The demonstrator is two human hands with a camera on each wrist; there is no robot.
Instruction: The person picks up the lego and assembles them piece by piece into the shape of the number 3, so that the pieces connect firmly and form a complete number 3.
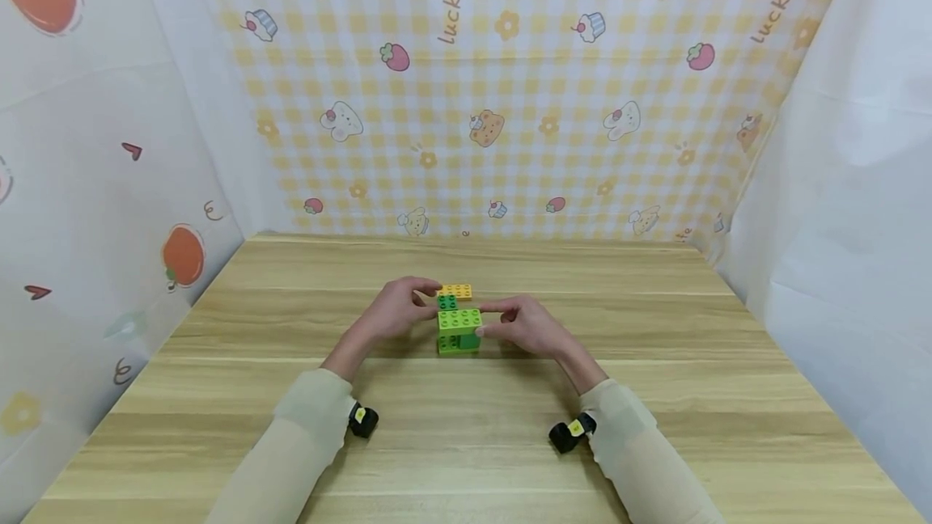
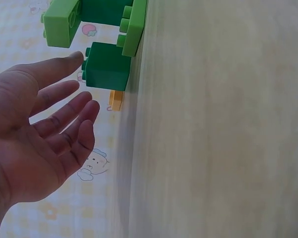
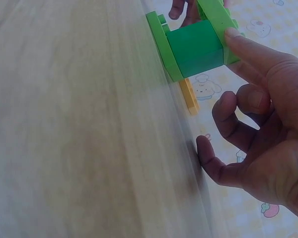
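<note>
1. Around me, a wood-grain table [image 1: 466,443] runs back to a yellow-checked cloth [image 1: 466,87], with white cloths [image 1: 823,184] at both sides. A black wrist camera [image 1: 571,433] sits at each of my cuffs, well apart from the bricks.
2. Beyond my small stack are a dark green brick [image 2: 108,65] and, farther back, a low yellow brick [image 1: 455,290]. The dark green one stands before the yellow one's left part; I cannot tell whether they touch.
3. That dark green brick is also the nearest obstacle behind the stack, close to my left thumb.
4. My light green top brick [image 1: 459,320] lies level, studs up, its long axis running left to right. The light green base brick [image 1: 459,350] beneath it points the same way.
5. A green block [image 3: 196,47] stands between these two at the right; on the left the top brick overhangs bare studs.
6. The stack is on the table, between my hands, near the middle.
7. My right hand [image 1: 527,326] pinches the top brick's right end, thumb in front and forefinger behind, other fingers loosely bent.
8. My left hand [image 1: 399,307] is spread and grips nothing, beside the stack's left; contact there I cannot tell.
</note>
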